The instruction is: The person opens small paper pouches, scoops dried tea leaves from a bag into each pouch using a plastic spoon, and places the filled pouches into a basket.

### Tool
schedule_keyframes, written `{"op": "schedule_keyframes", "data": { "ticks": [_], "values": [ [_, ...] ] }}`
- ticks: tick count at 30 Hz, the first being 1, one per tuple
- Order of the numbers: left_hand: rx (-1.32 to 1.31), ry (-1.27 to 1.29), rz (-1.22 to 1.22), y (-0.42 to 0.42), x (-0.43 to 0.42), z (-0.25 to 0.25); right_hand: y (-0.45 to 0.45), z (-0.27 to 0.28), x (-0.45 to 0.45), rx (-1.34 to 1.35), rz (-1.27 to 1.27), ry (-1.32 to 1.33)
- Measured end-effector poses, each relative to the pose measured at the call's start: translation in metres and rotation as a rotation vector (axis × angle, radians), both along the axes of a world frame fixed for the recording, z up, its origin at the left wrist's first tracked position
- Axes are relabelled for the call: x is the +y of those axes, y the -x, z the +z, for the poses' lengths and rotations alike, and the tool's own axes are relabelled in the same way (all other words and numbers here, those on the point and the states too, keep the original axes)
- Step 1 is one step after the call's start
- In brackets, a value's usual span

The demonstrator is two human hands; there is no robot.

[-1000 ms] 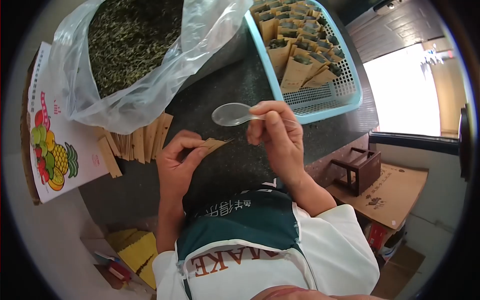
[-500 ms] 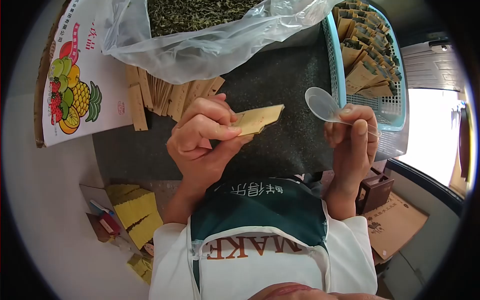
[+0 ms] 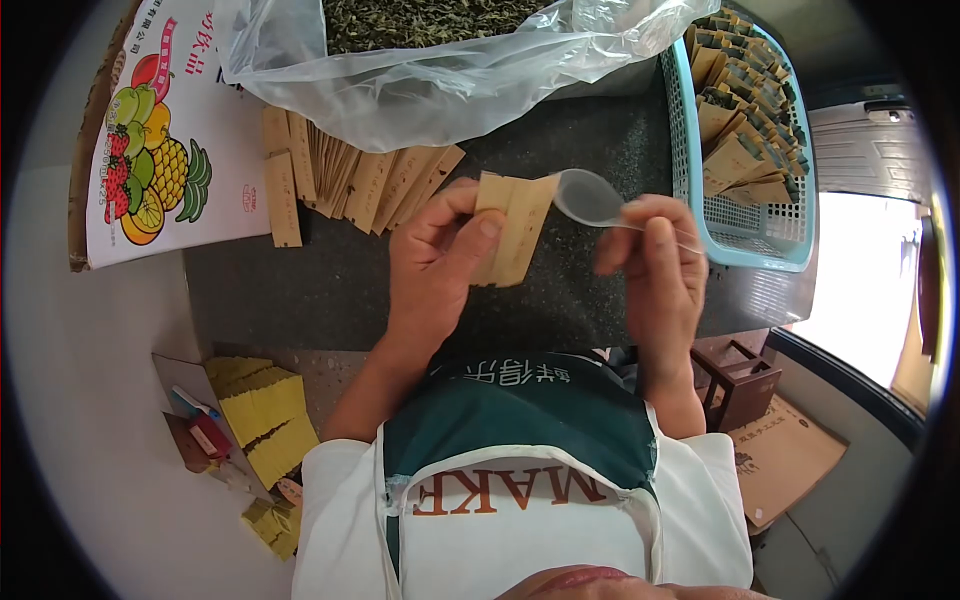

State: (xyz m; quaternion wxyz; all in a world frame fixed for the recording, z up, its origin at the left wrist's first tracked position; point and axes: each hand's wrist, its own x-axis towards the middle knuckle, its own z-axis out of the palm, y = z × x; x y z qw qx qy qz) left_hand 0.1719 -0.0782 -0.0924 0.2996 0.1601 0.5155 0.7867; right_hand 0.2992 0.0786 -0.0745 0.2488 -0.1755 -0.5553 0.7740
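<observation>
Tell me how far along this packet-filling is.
Looks done: many paper packets stand in the blue basket, dark stuff showing at their tops. In hand: the left hand holds one packet, the right a clear spoon near its top; how full it is, I cannot tell. Apparently left: a row of flat packets and plenty of dried leaves.

A small tan paper packet [image 3: 522, 232], creased lengthwise and faintly printed, stood slightly tilted in the left hand [image 3: 437, 260] above the bench's [image 3: 300, 300] near edge. A clear plastic spoon [image 3: 588, 198], held in the right hand [image 3: 660, 262], had its bowl beside the packet's upper right corner.
</observation>
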Motion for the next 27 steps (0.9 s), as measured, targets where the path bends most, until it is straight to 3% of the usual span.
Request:
{"op": "schedule_keyframes", "data": {
  "ticks": [2, 5, 9, 11, 15, 20, 27],
  "values": [
    [0.033, 0.019, -0.022, -0.006, 0.006, 0.004, 0.010, -0.005, -0.016, 0.076, 0.064, 0.215],
    [0.123, 0.061, -0.026, -0.009, 0.011, 0.007, 0.011, -0.004, -0.017, 0.117, 0.058, 0.206],
    [0.295, 0.184, -0.069, -0.002, 0.006, 0.009, 0.010, 0.002, -0.007, 0.219, -0.007, 0.107],
    [0.630, 0.201, 0.025, 0.003, 0.003, 0.018, 0.003, 0.007, 0.004, 0.215, -0.074, 0.037],
    [0.870, 0.180, 0.155, 0.011, -0.002, 0.030, -0.012, 0.024, 0.015, 0.153, -0.139, -0.069],
    [0.949, 0.273, 0.207, 0.010, -0.004, 0.045, -0.021, 0.052, 0.013, 0.118, 0.037, -0.348],
    [1.188, 0.346, 0.272, 0.006, -0.005, 0.048, -0.014, 0.054, 0.013, 0.102, 0.061, -0.548]
  ]
}}
